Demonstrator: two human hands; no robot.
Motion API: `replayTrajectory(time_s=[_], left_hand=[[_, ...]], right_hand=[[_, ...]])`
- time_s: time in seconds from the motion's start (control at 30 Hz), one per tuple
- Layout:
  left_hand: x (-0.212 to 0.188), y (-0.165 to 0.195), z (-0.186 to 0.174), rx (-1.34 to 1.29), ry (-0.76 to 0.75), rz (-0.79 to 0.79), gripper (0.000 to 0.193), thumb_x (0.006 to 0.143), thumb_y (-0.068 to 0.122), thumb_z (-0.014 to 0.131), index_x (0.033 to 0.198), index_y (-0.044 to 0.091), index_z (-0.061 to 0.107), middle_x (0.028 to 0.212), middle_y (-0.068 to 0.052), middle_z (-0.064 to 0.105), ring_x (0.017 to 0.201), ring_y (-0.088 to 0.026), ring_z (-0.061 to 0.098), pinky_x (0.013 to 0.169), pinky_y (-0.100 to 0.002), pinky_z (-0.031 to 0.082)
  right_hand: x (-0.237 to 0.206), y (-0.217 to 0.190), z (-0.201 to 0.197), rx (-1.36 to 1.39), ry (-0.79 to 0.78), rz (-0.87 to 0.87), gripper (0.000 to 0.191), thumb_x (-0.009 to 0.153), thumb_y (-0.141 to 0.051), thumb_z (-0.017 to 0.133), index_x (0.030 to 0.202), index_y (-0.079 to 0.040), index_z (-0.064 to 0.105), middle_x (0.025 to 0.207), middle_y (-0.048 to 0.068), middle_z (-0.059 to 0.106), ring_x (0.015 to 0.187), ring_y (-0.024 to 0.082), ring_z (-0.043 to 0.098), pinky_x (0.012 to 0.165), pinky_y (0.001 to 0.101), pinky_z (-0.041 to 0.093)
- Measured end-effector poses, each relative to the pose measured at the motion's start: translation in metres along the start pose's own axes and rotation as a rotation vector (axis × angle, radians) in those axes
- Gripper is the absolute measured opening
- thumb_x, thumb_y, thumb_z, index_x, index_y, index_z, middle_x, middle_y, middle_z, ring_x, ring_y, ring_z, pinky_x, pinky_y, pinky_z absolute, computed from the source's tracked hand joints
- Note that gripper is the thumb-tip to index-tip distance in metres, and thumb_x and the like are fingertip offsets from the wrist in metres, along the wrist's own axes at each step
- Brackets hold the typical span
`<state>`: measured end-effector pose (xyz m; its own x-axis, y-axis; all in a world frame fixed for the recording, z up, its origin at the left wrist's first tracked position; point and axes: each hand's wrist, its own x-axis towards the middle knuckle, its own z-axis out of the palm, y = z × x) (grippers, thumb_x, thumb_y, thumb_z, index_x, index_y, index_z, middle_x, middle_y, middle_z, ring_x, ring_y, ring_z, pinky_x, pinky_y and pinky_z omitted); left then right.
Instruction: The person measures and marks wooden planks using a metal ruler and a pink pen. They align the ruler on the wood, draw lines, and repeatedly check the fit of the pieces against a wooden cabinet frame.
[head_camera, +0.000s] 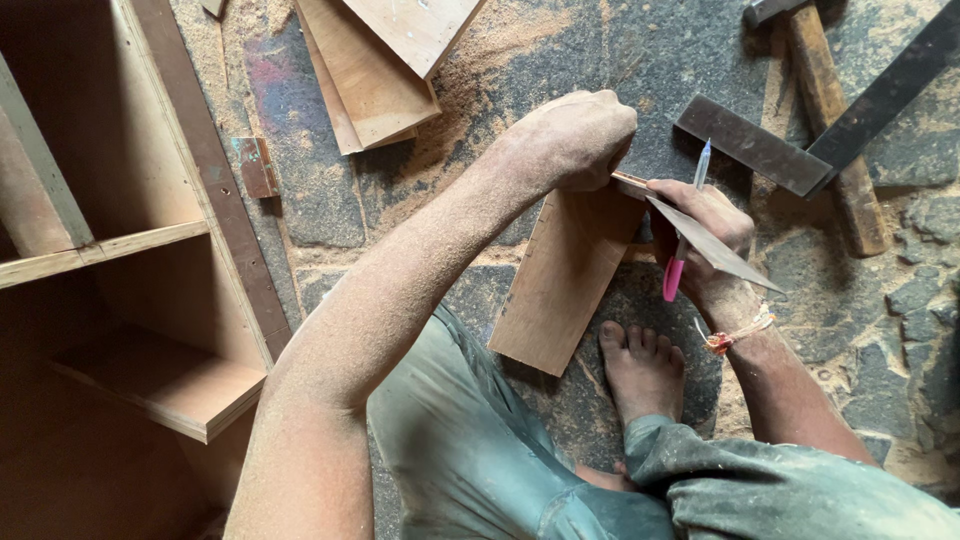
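A wooden shelf unit (130, 300) is filling the left side of the frame, its compartments lying open toward the camera. The stone floor (600, 60) is spreading across the rest, dusted with sawdust. A stack of plywood offcuts (375, 70) is lying at the upper centre, and a dark metal square (800, 150) is resting at the upper right, crossing a wooden-handled hammer (830, 120).

At the centre, a plywood board (565, 275) is lying slanted on the floor, its lower end just beside the person's bare foot (642, 370). The left hand (575, 135) is clenching over the board's upper end; what it is gripping is hidden under the fist. The right hand (705, 235) is grasping a thin triangular piece (715, 245) at the board's upper right corner, with a pink pen (685, 235) tucked between its fingers, tip pointing up. A small hinge (258, 165) is lying near the shelf unit's edge.
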<state>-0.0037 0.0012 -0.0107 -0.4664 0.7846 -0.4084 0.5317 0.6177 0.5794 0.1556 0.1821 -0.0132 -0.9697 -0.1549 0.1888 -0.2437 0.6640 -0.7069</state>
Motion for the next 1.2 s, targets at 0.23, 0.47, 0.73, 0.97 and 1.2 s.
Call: replayTrajectory(time_s=[0.23, 0.47, 0.73, 0.97, 1.2], left_hand=[[0.001, 0.000, 0.004, 0.016, -0.009, -0.015, 0.011, 0.077, 0.001, 0.071, 0.080, 0.008, 0.079, 0.079, -0.017, 0.075, 0.076, -0.029, 0.076, 0.067, -0.041, 0.063], [0.001, 0.008, 0.004, 0.060, 0.004, -0.025, 0.008, 0.074, 0.002, 0.076, 0.082, 0.004, 0.078, 0.083, -0.018, 0.075, 0.078, -0.029, 0.076, 0.071, -0.040, 0.062], [-0.002, 0.007, 0.006, 0.066, 0.050, -0.016, 0.008, 0.073, 0.001, 0.075, 0.080, 0.004, 0.078, 0.083, -0.019, 0.075, 0.080, -0.031, 0.076, 0.071, -0.041, 0.062], [0.001, 0.006, 0.007, 0.109, 0.014, -0.024, 0.008, 0.074, 0.001, 0.074, 0.080, 0.004, 0.078, 0.082, -0.019, 0.075, 0.078, -0.029, 0.076, 0.071, -0.040, 0.063], [0.004, 0.007, 0.012, 0.070, 0.035, -0.092, 0.009, 0.075, 0.001, 0.076, 0.081, 0.007, 0.079, 0.084, -0.015, 0.077, 0.076, -0.026, 0.077, 0.070, -0.038, 0.064]], right_hand=[[-0.003, 0.003, 0.003, -0.007, 0.003, 0.023, 0.019, 0.101, -0.005, 0.072, 0.120, 0.000, 0.072, 0.111, 0.015, 0.075, 0.096, 0.028, 0.074, 0.082, 0.0367, 0.058], [0.000, 0.005, 0.003, 0.064, -0.001, 0.043, 0.019, 0.104, -0.008, 0.073, 0.121, -0.002, 0.072, 0.114, 0.014, 0.075, 0.104, 0.028, 0.075, 0.088, 0.0366, 0.059], [0.003, 0.001, 0.001, 0.017, -0.001, 0.025, 0.017, 0.101, -0.006, 0.074, 0.118, -0.003, 0.072, 0.110, 0.014, 0.075, 0.102, 0.028, 0.075, 0.087, 0.0368, 0.059], [-0.004, 0.011, 0.008, 0.015, 0.024, 0.015, 0.016, 0.102, -0.008, 0.075, 0.117, -0.002, 0.073, 0.109, 0.015, 0.075, 0.099, 0.028, 0.075, 0.084, 0.0366, 0.059], [-0.020, 0.019, -0.002, -0.007, 0.156, -0.049, 0.017, 0.114, -0.014, 0.068, 0.125, -0.001, 0.066, 0.111, 0.016, 0.074, 0.098, 0.024, 0.076, 0.083, 0.0328, 0.065]])
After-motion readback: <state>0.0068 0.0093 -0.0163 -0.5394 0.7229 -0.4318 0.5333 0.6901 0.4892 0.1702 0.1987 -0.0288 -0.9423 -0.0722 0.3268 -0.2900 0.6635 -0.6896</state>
